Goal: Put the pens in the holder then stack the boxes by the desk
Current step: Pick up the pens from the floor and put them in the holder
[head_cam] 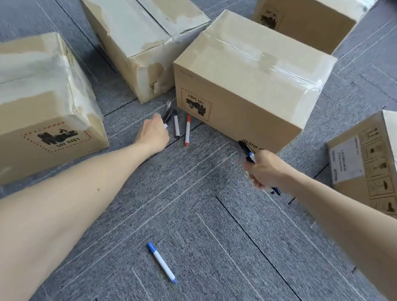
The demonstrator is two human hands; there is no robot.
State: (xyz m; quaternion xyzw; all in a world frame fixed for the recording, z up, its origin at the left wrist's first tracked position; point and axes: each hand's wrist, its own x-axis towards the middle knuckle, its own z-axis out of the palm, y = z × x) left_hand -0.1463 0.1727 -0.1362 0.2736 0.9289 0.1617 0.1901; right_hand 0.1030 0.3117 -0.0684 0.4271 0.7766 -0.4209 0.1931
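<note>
Five boxes [248,82] sat on carpet [232,239], several cut off at the edges; the left hand [154,133] clutched blurred dark pens [167,114], the right hand [267,170] a bundle of pens [246,149], uncountable; three loose pens [187,130] lay nearby.

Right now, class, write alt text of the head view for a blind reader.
A person's two hands gather pens off grey carpet among five cardboard boxes: the right hand grips a bundle of pens, the left hand grips black pens. A red pen, a black-capped pen and a blue pen lie loose.
</note>
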